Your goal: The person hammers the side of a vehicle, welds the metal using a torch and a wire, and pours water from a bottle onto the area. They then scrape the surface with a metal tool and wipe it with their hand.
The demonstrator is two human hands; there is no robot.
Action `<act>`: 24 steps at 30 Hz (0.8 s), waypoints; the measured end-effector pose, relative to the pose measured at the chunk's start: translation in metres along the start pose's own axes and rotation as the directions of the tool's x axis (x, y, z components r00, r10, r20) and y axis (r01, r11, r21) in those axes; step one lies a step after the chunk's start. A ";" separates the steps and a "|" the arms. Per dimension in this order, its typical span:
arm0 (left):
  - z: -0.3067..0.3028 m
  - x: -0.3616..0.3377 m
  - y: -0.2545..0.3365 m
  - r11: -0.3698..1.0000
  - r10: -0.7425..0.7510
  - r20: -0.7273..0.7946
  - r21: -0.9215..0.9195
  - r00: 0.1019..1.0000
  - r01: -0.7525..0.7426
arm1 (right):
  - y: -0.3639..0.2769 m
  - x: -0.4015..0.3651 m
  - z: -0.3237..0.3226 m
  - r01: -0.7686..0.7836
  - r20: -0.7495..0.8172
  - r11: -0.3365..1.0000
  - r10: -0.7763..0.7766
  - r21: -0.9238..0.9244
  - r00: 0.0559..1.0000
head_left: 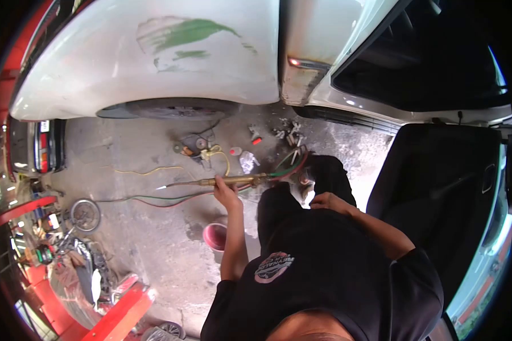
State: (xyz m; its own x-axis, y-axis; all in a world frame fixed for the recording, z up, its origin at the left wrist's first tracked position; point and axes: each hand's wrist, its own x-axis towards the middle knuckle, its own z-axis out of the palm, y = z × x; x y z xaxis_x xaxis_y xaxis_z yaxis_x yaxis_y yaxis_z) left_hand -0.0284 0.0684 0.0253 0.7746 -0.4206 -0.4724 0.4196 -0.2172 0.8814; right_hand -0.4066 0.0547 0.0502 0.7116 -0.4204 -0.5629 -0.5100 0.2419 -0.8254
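Note:
My left hand (227, 194) is closed around a brass gas torch (233, 181), whose thin curved neck points left. A small white flame (162, 187) shows at its tip. Green and red hoses (290, 165) run from the torch's right end. My right hand (330, 202) rests by my lap with its fingers curled; what they hold, if anything, I cannot make out. Ahead is the white car's door-frame pillar (304, 34), with a glowing orange spot (294, 62) at the end of a dark strip and brownish scorching around it.
A white car panel (222, 74) with green smears stands ahead, above a tire (182, 108). Tools and scraps (199, 145) lie on the concrete, near a crumpled foil-like piece (248, 162). A pink bucket (215, 236) is at left, and a black door panel (438, 199) at right.

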 end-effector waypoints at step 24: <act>-0.050 0.107 -0.115 0.986 0.160 -0.094 -0.021 0.983 -0.163 | 0.270 0.275 -0.063 -0.036 -0.064 0.939 0.016 -0.341 0.998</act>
State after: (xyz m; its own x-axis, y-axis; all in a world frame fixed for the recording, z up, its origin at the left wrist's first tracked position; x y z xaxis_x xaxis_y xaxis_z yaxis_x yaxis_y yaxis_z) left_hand 0.0295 0.0926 -0.1268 0.8726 -0.3655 -0.3240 0.2980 -0.1271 0.9461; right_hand -0.3788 -0.0504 -0.3250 0.6714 -0.4713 -0.5719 -0.6697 -0.0553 -0.7406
